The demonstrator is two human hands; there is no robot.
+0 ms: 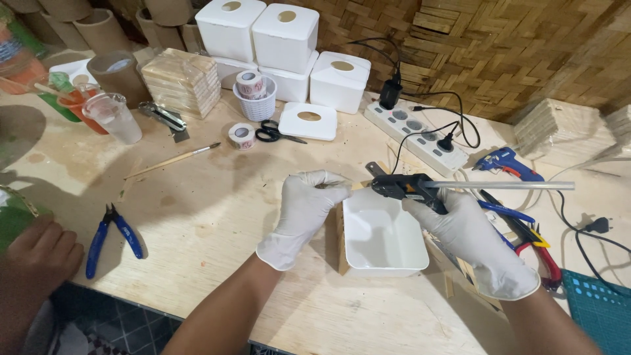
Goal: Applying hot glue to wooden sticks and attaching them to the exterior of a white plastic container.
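My right hand (470, 240), in a white glove, grips a black glue gun (404, 187) with a long clear glue stick (506, 186) sticking out to the right. Its nozzle points left at the upper left corner of a white plastic box (384, 240) lying open side up on the wooden table (217, 223). My left hand (305, 210), also gloved, presses on that corner and on a thin wooden strip (342, 246) along the box's left side.
Blue pliers (112, 233) lie at the left, near another person's hand (39, 253). Behind are white boxes (286, 39), tape rolls (242, 136), scissors (276, 133), a paintbrush (174, 160) and a power strip (417, 135). A blue glue gun (506, 162) and red-handled cutters (536, 253) lie at the right.
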